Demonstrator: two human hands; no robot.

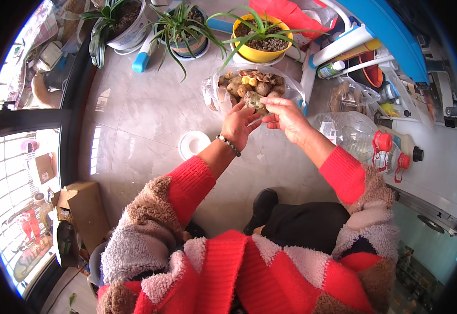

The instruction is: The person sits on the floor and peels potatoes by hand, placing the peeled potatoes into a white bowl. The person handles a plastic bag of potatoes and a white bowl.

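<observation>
A clear plastic bag (pixel 296 87) full of brown potatoes (pixel 262 88) lies open on the floor in front of me. Small yellow lumps (pixel 249 81) rest on top of the potatoes. At the bag's near edge, my right hand (pixel 285 117) pinches a greenish, rough-skinned potato (pixel 254 100) between thumb and fingers. My left hand (pixel 238 125), with a bead bracelet at the wrist, is just below and left of that potato. Its fingers are spread; whether they touch the potato I cannot tell. On the tiles to the left stands a white bowl (pixel 194 144).
Beyond the bag are a yellow flowerpot (pixel 262 49), a blue pot (pixel 189 46) and a white pot (pixel 128 33). Large clear plastic bottles (pixel 350 131) with red caps are at the right. A cardboard box (pixel 85 218) stands left by the dark door frame (pixel 69 90).
</observation>
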